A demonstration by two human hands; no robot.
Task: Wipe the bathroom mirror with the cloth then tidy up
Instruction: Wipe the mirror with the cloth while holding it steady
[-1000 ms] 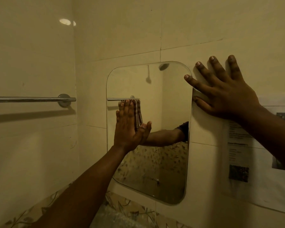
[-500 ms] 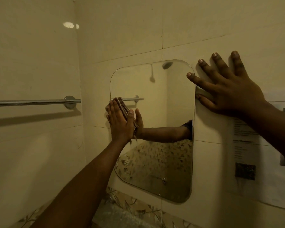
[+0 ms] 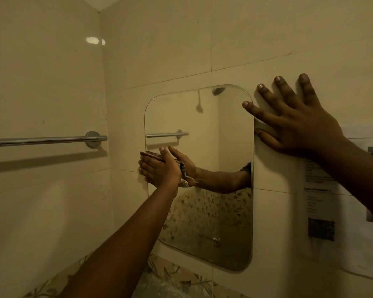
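While the left hand (image 3: 159, 171) presses the cloth (image 3: 182, 167) flat on the mirror (image 3: 202, 117) at its 9 o'clock edge, fingers straight, the right hand (image 3: 299, 125) rests spread on the wall (image 3: 267, 39) at 2 o'clock. Even, overlapping strokes toward 3 o'clock should avoid streaks.

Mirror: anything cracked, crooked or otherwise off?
Nothing major. The mirror shows no crack or chip and hangs roughly square to the tile lines. Only oddity: the cloth under the left hand is frayed, loose threads trailing from its lower end. The right hand lies flat on the wall beside the mirror.
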